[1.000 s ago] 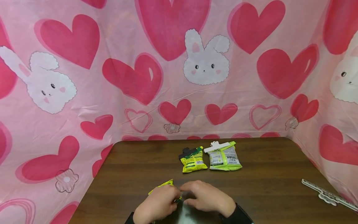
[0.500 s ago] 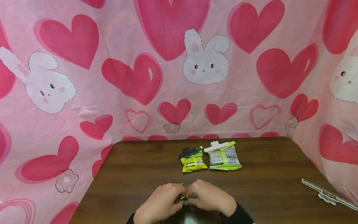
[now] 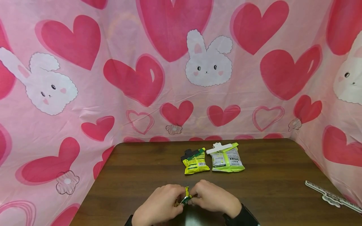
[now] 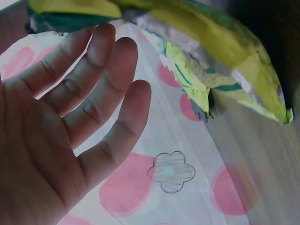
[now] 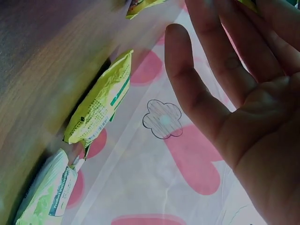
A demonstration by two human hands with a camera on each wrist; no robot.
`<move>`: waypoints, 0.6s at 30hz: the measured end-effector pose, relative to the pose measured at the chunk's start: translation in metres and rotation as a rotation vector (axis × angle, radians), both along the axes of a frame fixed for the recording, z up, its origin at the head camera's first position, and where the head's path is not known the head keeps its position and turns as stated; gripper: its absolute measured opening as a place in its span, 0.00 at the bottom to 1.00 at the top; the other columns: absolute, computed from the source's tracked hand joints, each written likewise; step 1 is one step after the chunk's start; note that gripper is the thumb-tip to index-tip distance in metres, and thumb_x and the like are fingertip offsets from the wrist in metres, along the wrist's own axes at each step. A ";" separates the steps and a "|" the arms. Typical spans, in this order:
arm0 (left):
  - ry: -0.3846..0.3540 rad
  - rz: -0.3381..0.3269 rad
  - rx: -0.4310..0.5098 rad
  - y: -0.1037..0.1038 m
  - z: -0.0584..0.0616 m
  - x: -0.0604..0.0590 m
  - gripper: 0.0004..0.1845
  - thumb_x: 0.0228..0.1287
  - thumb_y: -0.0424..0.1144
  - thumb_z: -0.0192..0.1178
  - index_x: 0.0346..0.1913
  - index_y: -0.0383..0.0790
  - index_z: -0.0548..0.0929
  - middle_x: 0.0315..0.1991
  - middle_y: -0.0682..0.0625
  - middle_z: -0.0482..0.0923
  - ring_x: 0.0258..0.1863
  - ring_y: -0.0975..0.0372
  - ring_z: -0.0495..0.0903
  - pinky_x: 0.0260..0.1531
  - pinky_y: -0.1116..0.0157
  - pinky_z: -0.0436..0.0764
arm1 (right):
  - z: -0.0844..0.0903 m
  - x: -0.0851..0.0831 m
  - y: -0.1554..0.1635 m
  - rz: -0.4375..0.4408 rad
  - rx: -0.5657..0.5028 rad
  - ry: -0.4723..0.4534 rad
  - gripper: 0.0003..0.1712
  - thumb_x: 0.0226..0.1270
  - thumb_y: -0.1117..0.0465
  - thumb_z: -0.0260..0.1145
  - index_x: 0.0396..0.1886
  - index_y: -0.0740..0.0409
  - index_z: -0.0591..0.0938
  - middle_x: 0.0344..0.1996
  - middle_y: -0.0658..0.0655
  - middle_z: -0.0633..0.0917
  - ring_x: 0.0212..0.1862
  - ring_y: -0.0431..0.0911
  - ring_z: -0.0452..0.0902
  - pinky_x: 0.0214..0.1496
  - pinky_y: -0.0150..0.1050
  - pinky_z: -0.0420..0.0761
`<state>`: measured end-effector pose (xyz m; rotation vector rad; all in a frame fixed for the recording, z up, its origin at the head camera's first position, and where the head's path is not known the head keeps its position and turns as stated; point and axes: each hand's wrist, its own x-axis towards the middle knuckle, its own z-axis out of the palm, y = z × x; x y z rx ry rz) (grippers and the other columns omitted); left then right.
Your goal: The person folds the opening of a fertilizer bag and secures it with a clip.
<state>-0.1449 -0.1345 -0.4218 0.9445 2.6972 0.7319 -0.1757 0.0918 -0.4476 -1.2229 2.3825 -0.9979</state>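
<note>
Two hands, one left [image 3: 161, 202] and one right [image 3: 215, 199], both bare, which I view from my remote post at the near part of a dark brown wooden table [image 3: 135, 175]. Dark cuff [image 3: 241, 216], one, at the right wrist.

Item: small packet [image 3: 185, 199], yellow and green, located between the two hands and partly covered by them in the head view. Left thumb and forefinger grasp it from one side; right thumb and forefinger pinch its green edge from the other. In the left wrist view I note the remaining left fingers [image 4: 98, 93] spread and gently bent below the packet; in the right wrist view, the right hand's outer fingers are likewise extended, clear of the thumb's grip.

Item: second yellow packet [image 3: 196, 166], lying beyond the hands toward the table's far edge, a black clip [image 3: 187, 154] across its upper end.

Item: larger green-and-grey packet [image 3: 228, 161], just beside the second, on its right, a white clip [image 3: 220, 148] across its top.

Item: long pale clip [image 3: 331, 195] with a scalloped handle, slanting at the table's right side, well apart from the hands.

Backdrop: pink cloth [image 3: 175, 94], printed with hearts, rabbits and flowers.
</note>
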 end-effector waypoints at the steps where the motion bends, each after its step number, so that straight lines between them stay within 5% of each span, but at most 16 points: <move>1: -0.004 0.001 -0.007 -0.001 0.001 0.000 0.14 0.61 0.35 0.73 0.31 0.55 0.79 0.24 0.64 0.70 0.23 0.71 0.67 0.22 0.70 0.68 | 0.001 0.000 0.000 -0.006 0.001 -0.002 0.11 0.73 0.61 0.73 0.27 0.54 0.86 0.19 0.35 0.68 0.22 0.29 0.63 0.27 0.26 0.67; 18: -0.037 0.052 -0.040 -0.009 0.009 -0.002 0.10 0.62 0.38 0.74 0.31 0.53 0.82 0.23 0.64 0.71 0.22 0.70 0.69 0.23 0.68 0.71 | 0.011 -0.004 0.011 -0.097 -0.008 -0.076 0.05 0.73 0.63 0.73 0.34 0.54 0.92 0.21 0.36 0.75 0.22 0.31 0.63 0.26 0.28 0.65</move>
